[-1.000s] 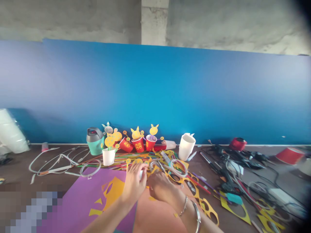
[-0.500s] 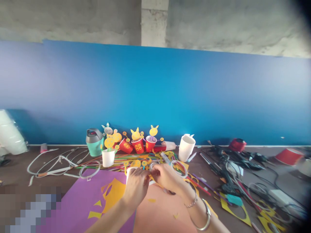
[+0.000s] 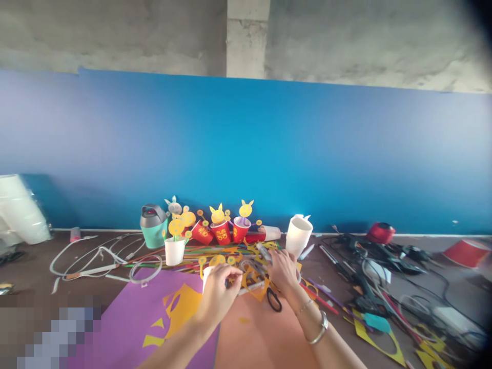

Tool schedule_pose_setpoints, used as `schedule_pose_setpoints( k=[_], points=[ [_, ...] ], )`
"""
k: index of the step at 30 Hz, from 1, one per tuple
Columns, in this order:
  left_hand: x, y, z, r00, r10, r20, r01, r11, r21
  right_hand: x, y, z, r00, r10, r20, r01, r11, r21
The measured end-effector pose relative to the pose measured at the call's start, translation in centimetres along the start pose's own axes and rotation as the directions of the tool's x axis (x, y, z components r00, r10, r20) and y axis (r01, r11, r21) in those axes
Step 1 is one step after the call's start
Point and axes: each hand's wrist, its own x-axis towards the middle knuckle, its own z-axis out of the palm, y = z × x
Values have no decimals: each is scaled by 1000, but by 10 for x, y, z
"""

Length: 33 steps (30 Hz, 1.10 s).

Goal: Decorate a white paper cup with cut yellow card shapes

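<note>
My left hand (image 3: 222,288) is at the middle of the table with its thumb and fingers curled together; whatever is between the fingertips is too small to tell. Behind it a white paper cup (image 3: 206,277) shows in part, with yellow paper discs (image 3: 217,259) above it. My right hand (image 3: 283,269) reaches over the pile of craft bits, its fingers at a clear tube or marker (image 3: 264,251); its grip is unclear. Black scissor handles (image 3: 274,300) lie just below that hand, on the orange sheet (image 3: 261,333).
Red cups (image 3: 221,232) with yellow paper animals stand along the blue partition. A white cup (image 3: 175,251) and a green-grey bottle (image 3: 154,226) are at left, a stack of white cups (image 3: 299,234) at right. Cables and a glue gun (image 3: 363,289) crowd the right side. A purple sheet (image 3: 126,312) lies left.
My right hand has moved away from my left, forward and right to the clear tube. The scissor handles now show more fully. My left hand stays by the white cup.
</note>
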Motion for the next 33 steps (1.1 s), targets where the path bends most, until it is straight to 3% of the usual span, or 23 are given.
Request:
schedule_pose_setpoints(
  k=[3,7,11,14,18,21,24,26,28,30,33],
  points=[
    [3,-4,0,998,-57,-30,54,992,-112,5,1,9,995,-2,-102,8,998,58],
    [8,-11,-1,971,-236,-43,214,933,-291,11,0,22,946,-69,-317,164,945,284],
    [14,-10,-10,930,-348,-120,266,862,-432,3,-12,19,920,-150,-362,307,851,427],
    [18,-8,-17,908,-388,-156,267,826,-497,-10,-31,3,945,-183,-271,321,675,665],
    [19,-9,-19,900,-410,-150,281,808,-518,-23,-60,-18,990,-141,3,63,462,885],
    [18,-10,-13,926,-363,-102,264,816,-514,-28,-75,-26,960,-150,237,-196,246,949],
    [16,-9,-9,959,-269,-85,191,840,-509,-31,-81,-26,933,-134,334,-317,138,938],
    [16,-8,-8,974,-216,-71,157,865,-477,-31,-81,-23,947,-111,302,-289,118,950],
    [15,-7,-10,983,-166,-83,123,918,-378,-31,-80,-20,978,-80,194,-180,160,971],
    [14,-5,-12,986,-110,-126,81,972,-218,-32,-79,-17,998,-57,38,-21,269,963],
    [10,-1,-14,988,-54,-147,46,997,-59,-34,-77,-15,984,-82,-156,176,429,886]
  ],
)
